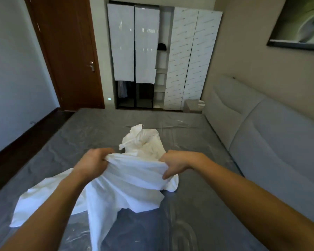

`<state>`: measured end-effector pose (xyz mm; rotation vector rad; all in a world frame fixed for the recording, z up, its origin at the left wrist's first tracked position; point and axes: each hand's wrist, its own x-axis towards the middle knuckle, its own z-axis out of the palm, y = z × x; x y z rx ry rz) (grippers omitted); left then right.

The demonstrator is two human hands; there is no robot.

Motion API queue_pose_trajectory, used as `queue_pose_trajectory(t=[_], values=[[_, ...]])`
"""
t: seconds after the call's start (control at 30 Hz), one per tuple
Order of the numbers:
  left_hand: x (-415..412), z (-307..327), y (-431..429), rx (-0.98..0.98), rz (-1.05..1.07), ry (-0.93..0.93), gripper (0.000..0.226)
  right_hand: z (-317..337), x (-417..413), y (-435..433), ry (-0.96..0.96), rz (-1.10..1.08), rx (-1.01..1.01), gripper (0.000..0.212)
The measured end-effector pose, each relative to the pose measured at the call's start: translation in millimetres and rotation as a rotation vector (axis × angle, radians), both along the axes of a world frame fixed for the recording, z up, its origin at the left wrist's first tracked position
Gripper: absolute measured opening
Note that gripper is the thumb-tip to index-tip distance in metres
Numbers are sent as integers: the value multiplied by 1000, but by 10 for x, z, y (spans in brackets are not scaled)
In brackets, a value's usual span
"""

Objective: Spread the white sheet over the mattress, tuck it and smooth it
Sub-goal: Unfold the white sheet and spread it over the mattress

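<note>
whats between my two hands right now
A bunched span of the white sheet, gripped by the left hand and right hand, seen in the head view.

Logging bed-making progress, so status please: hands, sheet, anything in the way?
Left hand and right hand both grip the white sheet. Sheet bunched, partly lifted off grey mattress, not spread. Nothing seen in the way.

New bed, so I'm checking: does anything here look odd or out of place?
The mattress seems still wrapped in shiny, wrinkled plastic. The white sheet is a bunched heap, held by the left hand and right hand.
</note>
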<state>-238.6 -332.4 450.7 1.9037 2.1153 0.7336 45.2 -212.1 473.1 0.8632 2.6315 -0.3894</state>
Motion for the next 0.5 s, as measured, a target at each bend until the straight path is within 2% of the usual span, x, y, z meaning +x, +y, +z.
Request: queue_pose_trajectory(t=[0.1,0.2,0.37,0.5], values=[[-101,77,31,101,211,34,30,-154,694,300,-173,-184,109,39],[92,83,158,69,247,21,29,-169,1529,603,-184,-377,241,28],[1307,-121,810,-92,94,41,32,12,2941,903,-58,-677,358,21],[2464,-226,1362,-114,-61,91,23,403,4331,1014,228,-1080,352,20]])
